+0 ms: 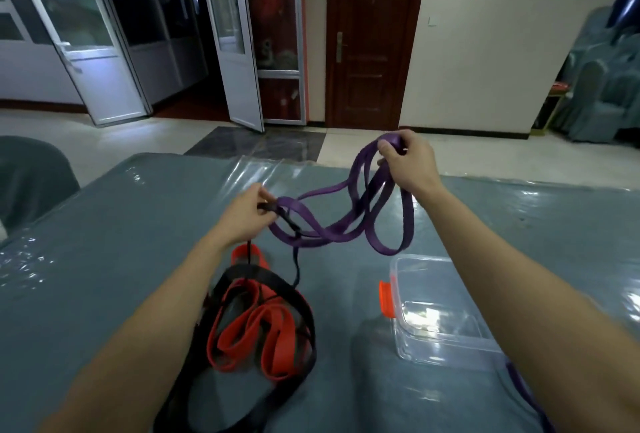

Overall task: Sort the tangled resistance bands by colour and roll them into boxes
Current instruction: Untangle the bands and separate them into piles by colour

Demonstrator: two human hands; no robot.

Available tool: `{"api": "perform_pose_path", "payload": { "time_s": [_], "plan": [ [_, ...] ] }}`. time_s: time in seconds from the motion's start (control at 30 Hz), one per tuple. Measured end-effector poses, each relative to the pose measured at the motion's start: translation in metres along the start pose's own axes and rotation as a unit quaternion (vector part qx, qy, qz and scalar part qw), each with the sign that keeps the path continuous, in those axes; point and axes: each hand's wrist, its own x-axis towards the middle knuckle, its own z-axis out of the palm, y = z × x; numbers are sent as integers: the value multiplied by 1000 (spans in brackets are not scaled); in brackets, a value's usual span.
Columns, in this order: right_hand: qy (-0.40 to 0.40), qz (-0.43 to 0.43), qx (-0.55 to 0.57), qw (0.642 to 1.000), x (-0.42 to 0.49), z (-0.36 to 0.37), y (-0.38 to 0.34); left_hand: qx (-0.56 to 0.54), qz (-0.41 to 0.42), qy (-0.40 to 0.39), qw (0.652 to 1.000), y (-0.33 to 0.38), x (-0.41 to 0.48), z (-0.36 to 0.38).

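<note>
A purple resistance band (pixel 346 225) hangs in loops above the table between both hands. My right hand (pixel 408 166) is raised at the far side and grips its upper loops. My left hand (pixel 246 214) pinches a thin black band (pixel 289 221) where it crosses the purple one. That black strand drops to a tangle on the table, where wide black bands (pixel 304 308) lie around red bands (pixel 249 332). A clear plastic box (pixel 440 308) with an orange clip stands open on the right, with nothing in it.
The table (pixel 138 259) has a grey-blue cloth under shiny clear plastic. Another purple band (pixel 523 394) trails along the lower right under my right forearm. A covered chair (pixel 31 176) stands at the table's left edge. Tiled floor and doors lie beyond.
</note>
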Motion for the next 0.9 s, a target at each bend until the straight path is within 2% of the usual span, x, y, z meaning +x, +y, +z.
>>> {"api": "perform_pose_path", "payload": {
  "time_s": [0.07,0.13,0.2,0.3,0.43,0.53,0.6,0.63,0.7,0.73,0.77,0.8,0.83,0.87,0.9],
  "plan": [
    [-6,5,-15,1000,-5,8,7,0,36,-10,999,14,8,-33],
    [-13,12,-28,999,-8,13,11,-85,55,43,994,26,12,-59],
    [-19,16,-58,998,-10,18,16,-207,54,106,971,34,12,-77],
    [7,33,-66,997,-10,22,24,-249,68,152,954,34,12,-86],
    [-34,24,-125,991,-11,26,24,-339,57,220,913,30,8,-87],
    [-86,28,-168,982,-17,33,27,-433,83,207,873,40,5,-87],
    [-133,30,-201,970,-25,39,32,-446,102,192,868,48,7,-92],
    [-125,30,-190,973,-29,41,34,-432,101,197,875,48,9,-94],
    [-78,32,-130,988,-34,42,34,-337,73,220,912,37,9,-95],
    [-72,25,-108,991,-34,41,32,-243,43,225,943,26,8,-94],
    [-87,13,-100,991,-35,40,28,-109,5,191,976,10,7,-93],
    [-112,-2,-100,989,-35,39,24,49,-42,107,992,-6,4,-88],
    [-129,-17,-104,986,-36,39,20,190,-87,-14,978,-19,-3,-78],
    [-132,-28,-101,986,-35,38,15,279,-117,-127,945,-29,-11,-64],
    [-126,-34,-90,987,-35,37,10,299,-124,-190,927,-36,-17,-48]
  ]
}}
